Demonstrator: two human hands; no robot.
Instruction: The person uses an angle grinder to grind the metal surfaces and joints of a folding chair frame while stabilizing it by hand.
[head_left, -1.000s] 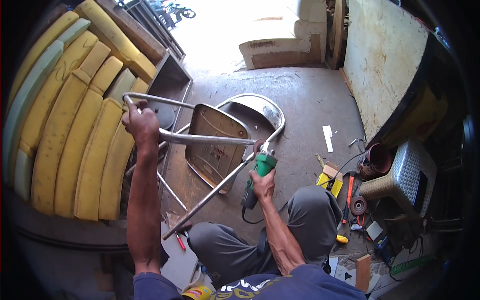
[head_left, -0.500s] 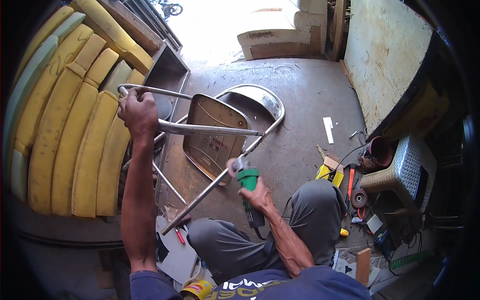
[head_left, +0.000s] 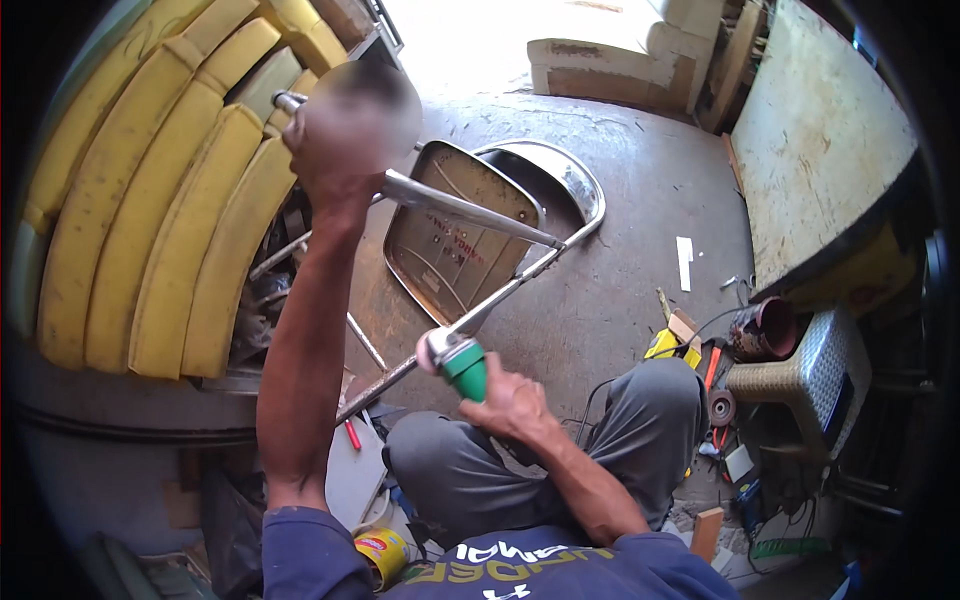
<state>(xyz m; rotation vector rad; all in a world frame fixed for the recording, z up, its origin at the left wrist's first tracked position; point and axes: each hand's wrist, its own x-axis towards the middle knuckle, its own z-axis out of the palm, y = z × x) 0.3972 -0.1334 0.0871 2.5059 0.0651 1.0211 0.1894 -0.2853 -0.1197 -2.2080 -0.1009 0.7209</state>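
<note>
My left hand [head_left: 330,165], partly blurred, grips the tubular metal chair frame [head_left: 515,285] near its upper left. The chair's rusty seat panel [head_left: 450,250] hangs between the tubes, with a shiny curved piece [head_left: 570,165] behind it. My right hand [head_left: 505,405] holds a green angle grinder [head_left: 465,370], its blurred disc at the lower frame tube above my knees. Whether the disc touches the metal I cannot tell.
Yellow foam cushions [head_left: 145,240] are stacked at left. A pale upholstered piece [head_left: 610,70] stands in the doorway, a white board [head_left: 810,170] at right. A stool [head_left: 790,385], red can [head_left: 760,330] and scattered tools [head_left: 720,410] lie by my right knee.
The grinder has moved down and left along the tube, from the frame's right joint to its lower section. My left hand now appears higher and further right as the view shifts.
</note>
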